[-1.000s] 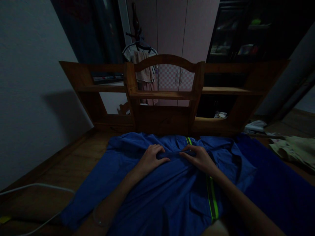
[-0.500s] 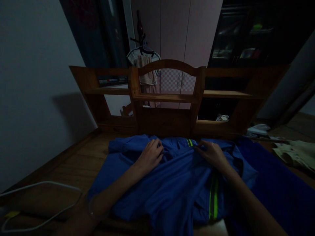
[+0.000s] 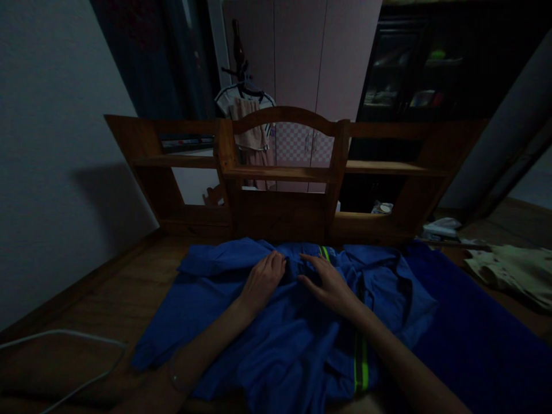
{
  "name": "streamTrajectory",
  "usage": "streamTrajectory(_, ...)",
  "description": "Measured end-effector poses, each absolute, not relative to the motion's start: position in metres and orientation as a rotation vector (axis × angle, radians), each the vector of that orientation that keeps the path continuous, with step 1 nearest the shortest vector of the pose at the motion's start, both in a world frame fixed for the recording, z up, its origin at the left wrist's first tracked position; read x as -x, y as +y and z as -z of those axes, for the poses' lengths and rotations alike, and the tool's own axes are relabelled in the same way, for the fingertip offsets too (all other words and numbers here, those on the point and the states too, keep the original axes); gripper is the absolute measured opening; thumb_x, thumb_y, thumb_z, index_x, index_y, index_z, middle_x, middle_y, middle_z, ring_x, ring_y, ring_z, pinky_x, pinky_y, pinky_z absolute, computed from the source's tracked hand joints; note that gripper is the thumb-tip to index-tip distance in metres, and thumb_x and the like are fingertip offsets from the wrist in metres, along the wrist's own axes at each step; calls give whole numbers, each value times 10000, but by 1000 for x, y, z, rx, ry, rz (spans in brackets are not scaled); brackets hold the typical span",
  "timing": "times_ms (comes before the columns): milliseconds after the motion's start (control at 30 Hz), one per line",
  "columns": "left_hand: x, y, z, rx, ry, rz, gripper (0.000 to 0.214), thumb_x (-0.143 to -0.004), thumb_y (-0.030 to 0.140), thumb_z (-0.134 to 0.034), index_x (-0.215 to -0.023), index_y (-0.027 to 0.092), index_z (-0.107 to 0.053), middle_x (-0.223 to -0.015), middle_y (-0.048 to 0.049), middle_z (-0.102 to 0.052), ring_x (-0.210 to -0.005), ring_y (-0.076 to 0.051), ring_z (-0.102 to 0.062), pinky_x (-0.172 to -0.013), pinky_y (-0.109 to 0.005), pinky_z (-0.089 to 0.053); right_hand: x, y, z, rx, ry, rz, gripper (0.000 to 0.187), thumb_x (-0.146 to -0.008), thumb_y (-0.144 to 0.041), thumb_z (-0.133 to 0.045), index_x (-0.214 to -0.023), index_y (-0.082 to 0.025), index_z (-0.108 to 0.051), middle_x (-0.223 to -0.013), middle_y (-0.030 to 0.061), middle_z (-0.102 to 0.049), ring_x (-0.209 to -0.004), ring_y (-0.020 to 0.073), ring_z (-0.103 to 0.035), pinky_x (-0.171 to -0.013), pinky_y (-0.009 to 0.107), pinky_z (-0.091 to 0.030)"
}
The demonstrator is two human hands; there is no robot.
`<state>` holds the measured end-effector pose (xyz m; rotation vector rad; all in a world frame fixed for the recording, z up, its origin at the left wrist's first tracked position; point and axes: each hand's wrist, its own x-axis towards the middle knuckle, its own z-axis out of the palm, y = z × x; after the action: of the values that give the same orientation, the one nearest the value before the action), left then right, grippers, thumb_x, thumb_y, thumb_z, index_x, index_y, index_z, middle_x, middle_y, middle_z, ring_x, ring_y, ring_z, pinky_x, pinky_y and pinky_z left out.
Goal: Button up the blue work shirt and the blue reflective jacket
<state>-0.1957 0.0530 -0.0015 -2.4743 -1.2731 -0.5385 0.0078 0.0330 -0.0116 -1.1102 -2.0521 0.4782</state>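
Note:
A blue work jacket (image 3: 276, 322) with yellow-green and dark stripes lies crumpled over the wooden surface. My left hand (image 3: 264, 280) is on its upper middle, fingers curled and closed on the cloth near an opening or fold. Just to the right, my right hand (image 3: 325, 282) has its thumb and fingers apart, with a gap between them over the cloth. Whether its fingertips touch the jacket I cannot tell. The light is dim, and the fold under the left fingertips is partly hidden.
A wooden shelf unit (image 3: 280, 172) stands along the far edge. Darker blue cloth (image 3: 466, 322) lies to the right, with pale fabric (image 3: 513, 270) beyond it. A white cable (image 3: 81, 333) loops at lower left, near the wall (image 3: 52, 172).
My right hand has let go of the pinched cloth, opened and moved left toward my left hand. The left hand stays on the jacket. The view has shifted slightly.

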Motion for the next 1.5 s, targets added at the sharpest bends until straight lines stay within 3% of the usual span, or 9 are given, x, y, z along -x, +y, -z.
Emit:
streamTrajectory(233, 198, 48, -14, 2655, -1273, 613, 175, -952, 271, -351, -902, 162, -477, -849, -58, -570, -806, -182, -555, -771, -318, -447, -11, 36, 21, 1086, -1910, -743, 284, -847, -377, -587, -1083, -220, -574, -1020, 29, -628, -947, 178, -580, -836, 290, -440)
streamTrajectory(400, 205, 46, -25, 2689, -1493, 537, 329, -885, 499, -435, -879, 187, -541, -732, -26, -600, -700, -181, -567, -699, -299, -404, -13, 37, 20, 1143, -1870, -864, 299, -786, -437, -647, -943, -187, -598, -871, 1, -637, -785, 154, -582, -679, 236, -424)
streamTrajectory(567, 218, 51, -32, 2891, -1775, 413, 455, -819, 617, -444, -771, 192, -601, -664, -5, -592, -626, -155, -552, -585, -253, -344, -16, 40, 22, 1229, -1852, -881, 292, -789, -448, -632, -910, -182, -628, -840, 2, -649, -757, 161, -586, -685, 243, -423)
streamTrajectory(733, 227, 56, -29, 3186, -1705, 402, 433, -757, 596, -554, -698, 168, -568, -633, 31, -542, -578, -110, -486, -518, -215, -291, -16, 42, 22, 1248, -1835, -968, 284, -788, -427, -622, -922, -180, -662, -873, 11, -668, -828, 191, -609, -732, 267, -441)
streamTrajectory(833, 228, 58, -23, 3154, -1657, 405, 433, -786, 575, -533, -648, 164, -518, -573, 44, -478, -532, -97, -440, -505, -213, -264, -15, 43, 25, 1247, -1833, -1028, 291, -779, -426, -620, -904, -169, -670, -853, 13, -671, -821, 197, -615, -742, 277, -451)
streamTrajectory(1000, 227, 57, -16, 3031, -1626, 365, 396, -824, 572, -495, -800, 182, -560, -620, 25, -547, -548, -118, -506, -527, -218, -298, -17, 44, 25, 1216, -1823, -1100, 294, -757, -418, -636, -904, -165, -663, -837, 2, -657, -816, 186, -605, -732, 260, -445)
streamTrajectory(1133, 219, 50, -15, 2943, -1372, 330, 269, -890, 437, -469, -898, 189, -573, -786, -34, -618, -730, -169, -592, -645, -248, -374, -20, 43, 21, 1240, -1855, -1129, 314, -743, -422, -645, -915, -160, -660, -801, -9, -636, -758, 163, -577, -666, 238, -429)
streamTrajectory(1367, 195, 32, -17, 3211, -1437, 764, 118, -868, 231, -497, -955, 194, -569, -927, -37, -595, -863, -161, -569, -780, -262, -435, -24, 41, 16, 1125, -1912, -1260, 327, -751, -430, -633, -928, -159, -670, -853, 11, -656, -827, 185, -587, -714, 254, -448)
streamTrajectory(1500, 193, 30, -15, 3378, -1565, 927, 171, -814, 245, -571, -975, 185, -574, -955, -33, -603, -895, -165, -562, -820, -262, -438, -24, 40, 16, 1037, -1929, -1309, 278, -761, -387, -628, -917, -160, -661, -917, 13, -663, -889, 192, -593, -802, 272, -442)
